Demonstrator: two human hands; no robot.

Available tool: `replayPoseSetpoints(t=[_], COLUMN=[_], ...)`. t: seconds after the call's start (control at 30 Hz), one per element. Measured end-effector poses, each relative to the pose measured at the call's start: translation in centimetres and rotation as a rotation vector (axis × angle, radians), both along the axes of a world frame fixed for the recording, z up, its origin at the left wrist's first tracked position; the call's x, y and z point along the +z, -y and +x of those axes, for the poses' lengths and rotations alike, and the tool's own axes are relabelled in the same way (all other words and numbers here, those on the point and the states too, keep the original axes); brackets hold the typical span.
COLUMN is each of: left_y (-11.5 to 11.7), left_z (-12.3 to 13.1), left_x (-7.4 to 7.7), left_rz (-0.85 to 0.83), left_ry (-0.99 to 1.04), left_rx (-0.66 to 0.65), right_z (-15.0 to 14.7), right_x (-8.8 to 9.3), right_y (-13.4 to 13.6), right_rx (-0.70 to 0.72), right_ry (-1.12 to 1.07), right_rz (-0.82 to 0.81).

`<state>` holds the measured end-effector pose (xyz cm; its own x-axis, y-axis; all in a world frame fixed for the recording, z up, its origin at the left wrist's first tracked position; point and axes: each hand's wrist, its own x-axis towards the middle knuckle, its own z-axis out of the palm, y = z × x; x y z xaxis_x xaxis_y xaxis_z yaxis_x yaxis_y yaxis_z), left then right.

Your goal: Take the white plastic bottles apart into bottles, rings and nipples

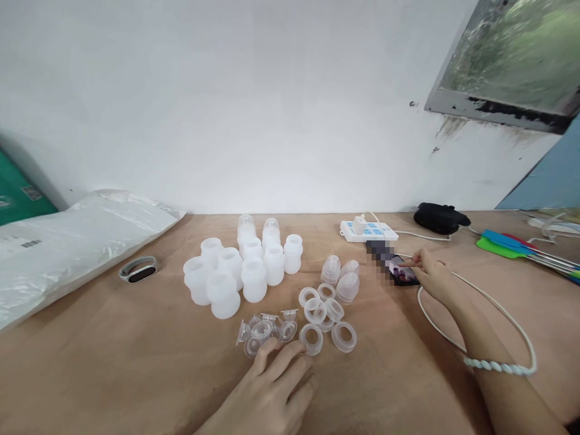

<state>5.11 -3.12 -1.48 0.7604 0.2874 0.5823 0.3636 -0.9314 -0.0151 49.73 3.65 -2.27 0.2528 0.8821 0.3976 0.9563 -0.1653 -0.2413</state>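
Note:
My left hand (277, 386) rests at the near edge of a pile of clear bottle nipples (263, 330), its fingers loosely bent and apart; the fingertips are partly hidden. My right hand (430, 275), with a beaded bracelet at the wrist, reaches over a phone (402, 273), index finger stretched to its lit screen. Between the hands lie several translucent screw rings (315, 310). Behind these stand three clear domed caps (348, 286). Several frosted white bottles (254, 279) are grouped left of centre, two at the back with clear caps (246, 222) on top.
A white power strip (388, 232) with a plugged-in charger lies near the wall, and a white cable (493, 287) loops by my right arm. A black case (437, 219) and colourful spatulas (502, 243) lie right. A fitness band (138, 269) and white plastic package (90, 241) are left.

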Motion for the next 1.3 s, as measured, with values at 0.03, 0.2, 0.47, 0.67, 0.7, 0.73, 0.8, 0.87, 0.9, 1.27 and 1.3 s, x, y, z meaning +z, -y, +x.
replayPoseSetpoints(t=[0.03, 0.2, 0.47, 0.67, 0.7, 0.73, 0.8, 0.87, 0.9, 1.27, 1.3], left_y=[0.0, -0.1, 0.1, -0.5, -0.5, -0.5, -0.3, -0.1, -0.1, -0.1, -0.1], left_z=[0.0, 0.0, -0.1, 0.0, 0.1, 0.1, 0.1, 0.1, 0.1, 0.0, 0.0], left_x=[0.0, 0.0, 0.0, -0.7, -0.6, -0.6, -0.3, -0.1, -0.1, 0.0, 0.0], left_rz=[0.0, -0.017, -0.017, 0.046, 0.047, 0.038, 0.017, -0.001, -0.007, 0.003, 0.002], left_ry=[-0.003, -0.009, -0.036, 0.031, 0.031, 0.025, 0.014, 0.008, 0.004, -0.007, -0.008], left_rx=[-0.004, -0.006, 0.007, -0.05, -0.049, -0.04, -0.024, -0.01, -0.006, -0.022, -0.024], right_z=[-0.2, -1.0, -0.7, -0.5, -0.5, -0.6, -0.5, -0.4, -0.4, 0.4, 0.5], right_x=[0.0, 0.1, 0.2, -0.2, -0.2, -0.3, -0.2, -0.1, -0.1, 0.2, 0.2], right_y=[-0.1, -0.3, -0.1, -0.3, -0.3, -0.3, -0.4, -0.3, -0.2, 0.1, 0.1], right_rx=[0.019, 0.074, 0.03, 0.015, 0.021, 0.028, 0.037, 0.037, 0.036, -0.057, -0.06], right_ry=[-0.008, -0.029, -0.031, -0.039, -0.039, -0.039, -0.036, -0.028, -0.024, 0.036, 0.04], right_rz=[-0.005, -0.02, 0.0, 0.003, 0.0, -0.003, -0.003, 0.011, 0.021, 0.029, 0.024])
